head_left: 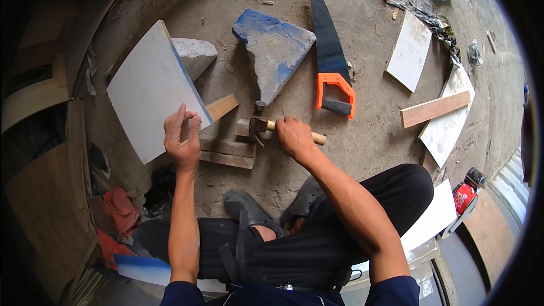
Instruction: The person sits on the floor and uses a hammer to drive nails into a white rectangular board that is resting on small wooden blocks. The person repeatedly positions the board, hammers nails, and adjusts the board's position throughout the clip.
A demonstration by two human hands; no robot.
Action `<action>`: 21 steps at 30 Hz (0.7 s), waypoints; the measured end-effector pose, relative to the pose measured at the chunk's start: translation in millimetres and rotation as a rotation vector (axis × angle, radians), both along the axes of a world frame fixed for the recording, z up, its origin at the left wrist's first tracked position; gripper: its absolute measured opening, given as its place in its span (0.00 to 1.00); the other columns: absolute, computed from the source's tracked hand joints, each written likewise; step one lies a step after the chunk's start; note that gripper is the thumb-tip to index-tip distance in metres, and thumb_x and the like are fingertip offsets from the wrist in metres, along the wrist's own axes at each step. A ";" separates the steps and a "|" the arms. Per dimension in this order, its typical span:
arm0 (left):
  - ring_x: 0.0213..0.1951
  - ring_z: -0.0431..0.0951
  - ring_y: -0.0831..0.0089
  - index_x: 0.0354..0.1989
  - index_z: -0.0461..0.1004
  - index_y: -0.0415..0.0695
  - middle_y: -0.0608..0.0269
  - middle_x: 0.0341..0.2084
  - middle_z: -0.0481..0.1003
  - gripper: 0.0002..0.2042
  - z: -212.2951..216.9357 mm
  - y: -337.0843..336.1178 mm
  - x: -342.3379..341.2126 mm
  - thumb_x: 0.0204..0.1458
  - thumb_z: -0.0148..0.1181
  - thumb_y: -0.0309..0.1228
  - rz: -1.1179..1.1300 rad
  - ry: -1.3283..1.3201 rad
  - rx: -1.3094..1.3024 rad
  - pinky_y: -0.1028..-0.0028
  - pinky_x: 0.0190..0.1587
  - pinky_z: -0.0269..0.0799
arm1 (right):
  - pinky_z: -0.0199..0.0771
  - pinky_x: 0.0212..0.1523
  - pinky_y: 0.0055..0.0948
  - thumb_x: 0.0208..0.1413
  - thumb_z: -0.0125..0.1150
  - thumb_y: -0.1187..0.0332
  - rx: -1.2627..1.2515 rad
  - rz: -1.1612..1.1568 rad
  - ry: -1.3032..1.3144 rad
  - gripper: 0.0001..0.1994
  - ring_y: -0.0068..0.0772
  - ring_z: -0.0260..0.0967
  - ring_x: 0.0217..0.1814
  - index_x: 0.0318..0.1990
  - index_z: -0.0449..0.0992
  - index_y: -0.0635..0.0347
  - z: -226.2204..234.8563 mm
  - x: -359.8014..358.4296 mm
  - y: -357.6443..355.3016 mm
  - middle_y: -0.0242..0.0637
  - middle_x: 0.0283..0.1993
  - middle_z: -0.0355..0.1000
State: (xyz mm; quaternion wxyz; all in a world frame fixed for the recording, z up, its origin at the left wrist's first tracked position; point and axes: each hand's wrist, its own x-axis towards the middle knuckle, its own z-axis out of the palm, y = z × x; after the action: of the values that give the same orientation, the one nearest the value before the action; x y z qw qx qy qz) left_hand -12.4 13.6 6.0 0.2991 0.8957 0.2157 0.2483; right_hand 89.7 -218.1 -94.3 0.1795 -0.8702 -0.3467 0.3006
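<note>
My right hand point(296, 137) is wrapped round the wooden handle of a hammer point(272, 126). The hammer's dark metal head is to the left of the hand, over the end of a small wood block point(243, 128). My left hand point(184, 139) is over the lower right edge of a white board point(148, 93). Its thumb and fingers are bent close together; whatever they pinch, if anything, is too small to make out. A short wood strip point(222, 107) sticks out from under the board's right edge. Below it lie stacked wood pieces point(226, 153).
Beyond my hands are a blue-stained stone slab point(275, 51), a grey stone point(192, 54) and a handsaw point(333, 56) with an orange handle. White offcuts point(409, 51) and a wood strip point(435, 109) lie at right, near a red tape dispenser point(464, 198). Wooden panels point(48, 192) stand at left.
</note>
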 end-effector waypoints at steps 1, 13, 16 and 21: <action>0.39 0.75 0.76 0.43 0.76 0.37 0.60 0.39 0.74 0.08 -2.0 1.0 -0.9 0.54 0.62 0.20 -0.003 -0.014 -0.012 0.76 0.42 0.74 | 0.76 0.38 0.47 0.48 0.54 0.73 0.000 0.000 -0.001 0.07 0.53 0.73 0.40 0.37 0.71 0.62 0.4 0.2 0.2 0.49 0.38 0.72; 0.42 0.74 0.68 0.33 0.80 0.43 0.66 0.32 0.79 0.05 1.7 -0.9 3.4 0.48 0.68 0.23 0.031 -0.037 -0.057 0.71 0.47 0.69 | 0.78 0.38 0.43 0.51 0.55 0.72 -0.051 0.053 0.004 0.07 0.49 0.74 0.43 0.37 0.74 0.62 9.0 4.6 0.8 0.47 0.40 0.73; 0.42 0.75 0.67 0.34 0.80 0.43 0.65 0.32 0.80 0.06 2.2 2.4 1.9 0.48 0.68 0.23 -0.009 -0.031 -0.014 0.70 0.48 0.69 | 0.78 0.39 0.43 0.51 0.55 0.73 -0.047 0.051 0.007 0.07 0.49 0.74 0.43 0.37 0.74 0.62 9.0 4.6 1.3 0.48 0.40 0.73; 0.42 0.75 0.65 0.35 0.80 0.43 0.65 0.32 0.80 0.07 5.0 3.3 1.8 0.47 0.68 0.23 -0.066 -0.043 0.031 0.69 0.49 0.68 | 0.78 0.39 0.43 0.51 0.55 0.73 -0.051 0.034 0.007 0.07 0.50 0.74 0.43 0.37 0.74 0.62 8.9 4.5 2.0 0.48 0.40 0.73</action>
State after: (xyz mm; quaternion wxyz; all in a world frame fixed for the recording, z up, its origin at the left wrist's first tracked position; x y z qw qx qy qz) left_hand -10.6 16.9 10.9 0.2980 0.9013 0.1755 0.2608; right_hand 94.1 -216.0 -85.4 0.1534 -0.8674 -0.3530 0.3154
